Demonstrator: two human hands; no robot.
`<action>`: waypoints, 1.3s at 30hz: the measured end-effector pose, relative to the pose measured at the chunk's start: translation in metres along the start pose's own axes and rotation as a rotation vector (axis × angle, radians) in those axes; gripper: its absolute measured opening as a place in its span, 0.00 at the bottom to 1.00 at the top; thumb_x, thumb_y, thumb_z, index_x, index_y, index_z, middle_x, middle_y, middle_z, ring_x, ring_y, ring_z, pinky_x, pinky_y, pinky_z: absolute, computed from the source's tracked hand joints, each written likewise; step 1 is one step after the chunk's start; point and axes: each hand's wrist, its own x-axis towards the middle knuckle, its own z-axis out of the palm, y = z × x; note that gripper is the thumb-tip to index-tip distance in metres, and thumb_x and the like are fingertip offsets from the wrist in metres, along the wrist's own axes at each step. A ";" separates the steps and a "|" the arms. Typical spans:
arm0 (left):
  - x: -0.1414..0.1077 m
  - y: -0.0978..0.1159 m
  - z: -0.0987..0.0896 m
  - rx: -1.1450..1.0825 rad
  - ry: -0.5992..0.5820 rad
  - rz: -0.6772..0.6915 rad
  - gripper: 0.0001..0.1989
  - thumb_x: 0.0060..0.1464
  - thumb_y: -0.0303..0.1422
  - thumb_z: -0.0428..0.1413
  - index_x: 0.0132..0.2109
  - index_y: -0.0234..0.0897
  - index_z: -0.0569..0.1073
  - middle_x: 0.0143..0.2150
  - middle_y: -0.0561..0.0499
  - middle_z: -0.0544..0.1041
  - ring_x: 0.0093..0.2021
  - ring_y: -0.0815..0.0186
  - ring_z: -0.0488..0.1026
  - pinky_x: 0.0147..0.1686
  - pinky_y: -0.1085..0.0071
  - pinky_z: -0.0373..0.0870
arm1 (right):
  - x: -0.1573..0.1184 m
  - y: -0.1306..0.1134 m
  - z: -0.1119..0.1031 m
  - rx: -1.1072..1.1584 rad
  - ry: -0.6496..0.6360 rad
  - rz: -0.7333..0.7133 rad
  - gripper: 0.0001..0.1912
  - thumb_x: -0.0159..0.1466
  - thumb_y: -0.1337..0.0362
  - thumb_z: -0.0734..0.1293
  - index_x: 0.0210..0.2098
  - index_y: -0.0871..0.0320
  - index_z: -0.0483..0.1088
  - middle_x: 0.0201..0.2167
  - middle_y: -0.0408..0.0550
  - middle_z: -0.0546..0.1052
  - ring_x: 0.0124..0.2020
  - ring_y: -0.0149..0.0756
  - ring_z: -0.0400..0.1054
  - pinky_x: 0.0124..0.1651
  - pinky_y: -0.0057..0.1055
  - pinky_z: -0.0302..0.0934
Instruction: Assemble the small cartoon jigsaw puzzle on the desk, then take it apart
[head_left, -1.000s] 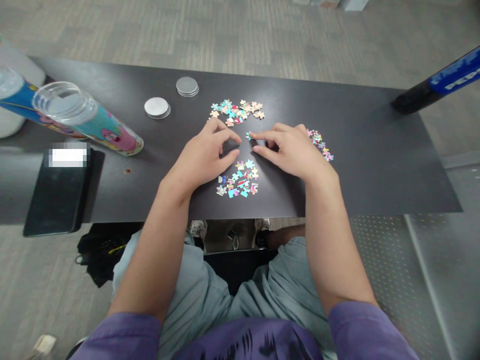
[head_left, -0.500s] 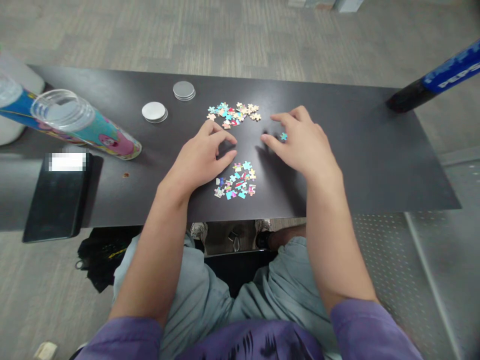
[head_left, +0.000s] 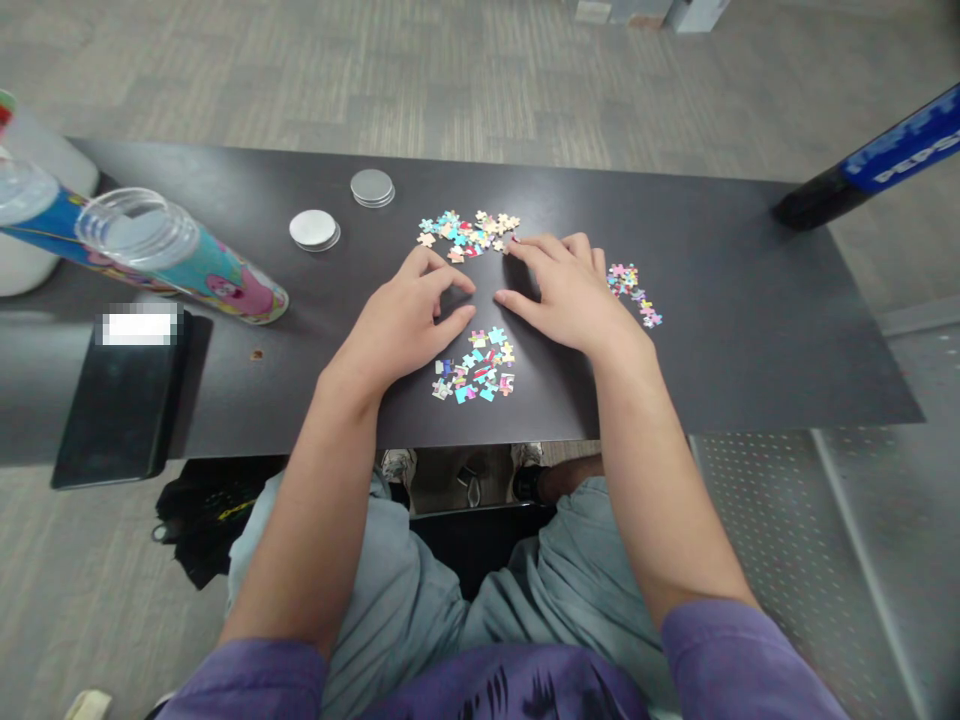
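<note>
Small jigsaw puzzle pieces lie in three groups on the dark table. My left hand rests between the far pile of puzzle pieces and the near group of puzzle pieces, thumb and forefinger apart with nothing between them. Over to its right, my right hand has its thumb and fingers apart too. Its forefinger tip touches or nearly touches the right edge of the far pile, beside a small reddish bit. A third group of puzzle pieces shows past the right hand, partly hidden by it.
Two clear-topped printed tubes lie at the left, above a black phone-like device. White discs and grey discs are stacked at the back left. A blue and black cylinder stands at the right end of the table.
My right hand has moved left to the edge of the far pile, uncovering the puzzle pieces on its right. My left hand stays in nearly the same place.
</note>
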 end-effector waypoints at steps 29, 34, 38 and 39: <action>0.002 0.004 -0.004 0.010 -0.043 -0.038 0.13 0.76 0.34 0.69 0.63 0.44 0.89 0.64 0.45 0.82 0.43 0.60 0.79 0.54 0.55 0.83 | -0.001 -0.002 0.005 0.044 -0.002 -0.045 0.38 0.92 0.43 0.67 0.94 0.47 0.70 0.92 0.54 0.74 0.85 0.78 0.67 0.86 0.76 0.63; 0.001 0.002 -0.004 0.003 -0.036 -0.027 0.12 0.76 0.33 0.69 0.62 0.44 0.89 0.64 0.45 0.83 0.43 0.60 0.78 0.55 0.54 0.83 | -0.002 0.007 0.003 0.006 0.008 0.034 0.39 0.91 0.39 0.64 0.92 0.48 0.74 0.89 0.61 0.76 0.84 0.84 0.68 0.83 0.81 0.64; 0.001 0.002 -0.004 -0.004 -0.037 -0.028 0.12 0.76 0.33 0.69 0.62 0.44 0.89 0.63 0.45 0.82 0.42 0.60 0.78 0.55 0.55 0.84 | -0.012 0.005 -0.005 -0.001 0.039 0.058 0.40 0.91 0.33 0.64 0.90 0.46 0.76 0.89 0.64 0.75 0.84 0.88 0.66 0.82 0.86 0.63; 0.002 0.002 -0.004 -0.005 -0.036 -0.026 0.12 0.76 0.33 0.69 0.62 0.44 0.89 0.63 0.45 0.82 0.42 0.60 0.78 0.55 0.55 0.84 | -0.016 0.001 -0.008 0.001 0.041 0.049 0.40 0.90 0.32 0.65 0.90 0.45 0.76 0.89 0.63 0.74 0.84 0.89 0.66 0.82 0.87 0.62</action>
